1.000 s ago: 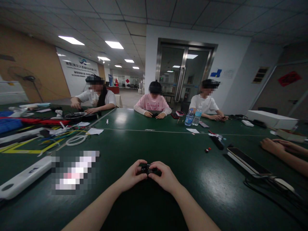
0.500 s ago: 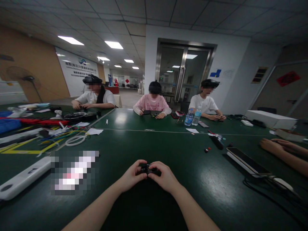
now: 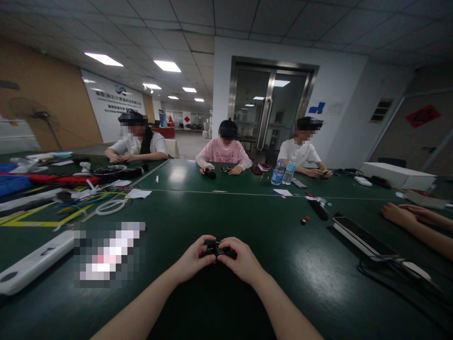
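A small black object [image 3: 214, 248] is held between my two hands, just above the dark green table [image 3: 219, 217]. My left hand [image 3: 197, 255] pinches its left side between thumb and fingers. From the right, my right hand [image 3: 239, 257] closes on the same object, thumb below and fingers on top. The hands nearly touch at the fingertips. Much of the object is hidden by the fingers, so its exact shape cannot be made out.
At left are a white power strip [image 3: 38, 259], a coiled white cable [image 3: 110, 207] and tangled wires. A phone [image 3: 366, 237] and cables lie at right, near another person's hands [image 3: 403, 215]. Two bottles [image 3: 283, 173] stand farther back; three people sit across.
My hands and the black object look the same. Across the table, the hand of the person in pink has lowered a dark object to the tabletop.
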Action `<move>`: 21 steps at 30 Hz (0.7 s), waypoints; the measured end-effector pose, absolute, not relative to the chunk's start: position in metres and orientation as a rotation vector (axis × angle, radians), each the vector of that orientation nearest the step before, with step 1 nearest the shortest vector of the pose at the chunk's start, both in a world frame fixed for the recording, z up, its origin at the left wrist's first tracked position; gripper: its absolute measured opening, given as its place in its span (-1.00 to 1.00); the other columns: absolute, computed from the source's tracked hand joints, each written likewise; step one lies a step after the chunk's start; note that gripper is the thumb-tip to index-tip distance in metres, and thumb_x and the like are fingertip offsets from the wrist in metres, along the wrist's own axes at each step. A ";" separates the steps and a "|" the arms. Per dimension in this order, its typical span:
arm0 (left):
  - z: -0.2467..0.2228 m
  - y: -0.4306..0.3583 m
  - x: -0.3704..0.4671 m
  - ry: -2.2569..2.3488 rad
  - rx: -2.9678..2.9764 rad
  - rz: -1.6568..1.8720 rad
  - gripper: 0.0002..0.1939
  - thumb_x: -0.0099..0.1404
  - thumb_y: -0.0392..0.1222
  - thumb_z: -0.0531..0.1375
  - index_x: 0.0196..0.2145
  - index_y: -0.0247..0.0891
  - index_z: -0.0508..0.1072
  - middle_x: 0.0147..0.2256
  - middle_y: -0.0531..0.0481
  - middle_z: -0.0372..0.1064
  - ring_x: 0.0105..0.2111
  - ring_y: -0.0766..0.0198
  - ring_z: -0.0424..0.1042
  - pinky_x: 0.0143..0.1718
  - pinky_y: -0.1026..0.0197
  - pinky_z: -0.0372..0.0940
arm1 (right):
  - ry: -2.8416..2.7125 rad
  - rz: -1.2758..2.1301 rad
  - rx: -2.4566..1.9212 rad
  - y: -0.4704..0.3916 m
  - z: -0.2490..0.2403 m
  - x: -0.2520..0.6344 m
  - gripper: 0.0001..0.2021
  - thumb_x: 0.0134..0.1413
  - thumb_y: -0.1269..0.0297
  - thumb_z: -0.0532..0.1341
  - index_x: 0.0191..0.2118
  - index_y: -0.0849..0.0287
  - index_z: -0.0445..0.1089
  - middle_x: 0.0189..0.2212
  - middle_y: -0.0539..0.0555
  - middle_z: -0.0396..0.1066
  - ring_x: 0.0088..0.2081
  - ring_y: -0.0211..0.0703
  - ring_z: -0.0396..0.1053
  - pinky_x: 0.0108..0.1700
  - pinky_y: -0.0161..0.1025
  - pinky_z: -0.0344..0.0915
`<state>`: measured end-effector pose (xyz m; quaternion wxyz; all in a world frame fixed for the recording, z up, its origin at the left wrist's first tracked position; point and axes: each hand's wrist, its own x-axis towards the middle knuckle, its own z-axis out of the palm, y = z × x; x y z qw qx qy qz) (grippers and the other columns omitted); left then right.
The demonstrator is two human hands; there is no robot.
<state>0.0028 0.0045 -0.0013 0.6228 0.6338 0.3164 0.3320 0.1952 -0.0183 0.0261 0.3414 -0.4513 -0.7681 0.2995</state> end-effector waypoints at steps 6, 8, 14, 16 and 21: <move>-0.005 0.006 0.004 0.717 1.455 0.779 -0.57 0.15 -0.25 0.17 -0.05 -0.19 0.10 -0.26 -0.01 0.34 -0.29 0.27 0.36 -0.22 0.12 0.23 | -1.977 0.785 -1.156 -0.016 0.022 0.194 -0.81 -0.07 0.37 0.23 -0.24 0.08 0.37 -0.16 0.02 0.32 -0.08 -0.17 0.30 0.00 -0.18 0.22; -0.005 0.006 0.004 0.720 1.456 0.779 -0.57 0.15 -0.24 0.18 -0.05 -0.18 0.10 -0.24 -0.02 0.34 -0.28 0.26 0.36 -0.21 0.11 0.23 | -1.970 0.817 -1.168 -0.017 0.024 0.194 -0.81 -0.05 0.38 0.22 -0.25 0.07 0.36 -0.14 0.01 0.31 -0.07 -0.17 0.29 0.01 -0.18 0.21; -0.006 0.006 0.003 0.718 1.464 0.781 -0.58 0.17 -0.23 0.16 -0.05 -0.18 0.11 -0.25 -0.01 0.35 -0.28 0.24 0.37 -0.19 0.10 0.23 | -1.977 0.839 -1.194 -0.019 0.029 0.193 -0.84 -0.02 0.38 0.19 -0.25 0.04 0.34 -0.13 -0.01 0.29 -0.06 -0.17 0.27 0.02 -0.16 0.20; -0.005 0.005 0.002 0.728 1.463 0.782 -0.59 0.17 -0.22 0.16 -0.05 -0.18 0.12 -0.25 -0.01 0.36 -0.27 0.24 0.37 -0.19 0.09 0.23 | -1.982 0.826 -1.186 -0.019 0.028 0.193 -0.84 -0.01 0.38 0.19 -0.25 0.04 0.34 -0.13 -0.01 0.29 -0.06 -0.18 0.28 0.01 -0.17 0.21; 0.003 0.002 0.003 0.749 1.466 0.760 -0.58 0.16 -0.21 0.18 -0.05 -0.18 0.13 -0.26 0.00 0.35 -0.26 0.23 0.37 -0.20 0.09 0.23 | -1.995 0.836 -1.216 -0.019 0.027 0.193 -0.84 -0.01 0.37 0.19 -0.25 0.03 0.33 -0.12 -0.02 0.29 -0.06 -0.16 0.27 0.00 -0.13 0.22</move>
